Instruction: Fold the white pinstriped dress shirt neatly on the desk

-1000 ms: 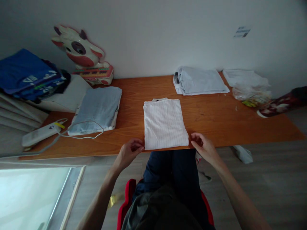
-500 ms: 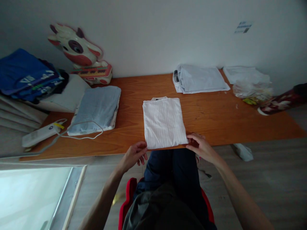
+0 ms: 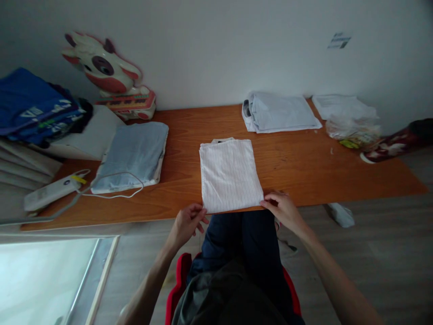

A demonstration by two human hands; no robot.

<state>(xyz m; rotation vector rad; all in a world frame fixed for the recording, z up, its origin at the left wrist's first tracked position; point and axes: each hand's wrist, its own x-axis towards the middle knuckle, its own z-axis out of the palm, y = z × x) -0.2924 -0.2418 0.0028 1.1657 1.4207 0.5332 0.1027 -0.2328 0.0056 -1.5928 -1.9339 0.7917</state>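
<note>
A white shirt with thin stripes (image 3: 232,176) lies folded into a near square at the front edge of the wooden table. A bit of collar with a dark label shows at its far side. At the near left corner, my left hand (image 3: 188,224) pinches the cloth between thumb and forefinger, the other fingers loosely curled. My right hand (image 3: 283,211) has its thumb and forefinger closed on the near right corner. The shirt lies flat on the tabletop (image 3: 184,158).
Left of the shirt are folded blue-grey clothes (image 3: 135,153), a white power strip (image 3: 50,193) with a looping cable, a cow-shaped toy keyboard (image 3: 125,101) and blue clothing (image 3: 30,106) on a white box. Behind and right are folded light-grey clothes (image 3: 282,113), a plastic bag (image 3: 352,131) and a dark-red bottle (image 3: 389,144).
My right thumb and forefinger have closed in on the shirt's near right corner, and that edge looks straighter. My left hand stays at its corner. The view has shifted slightly.
</note>
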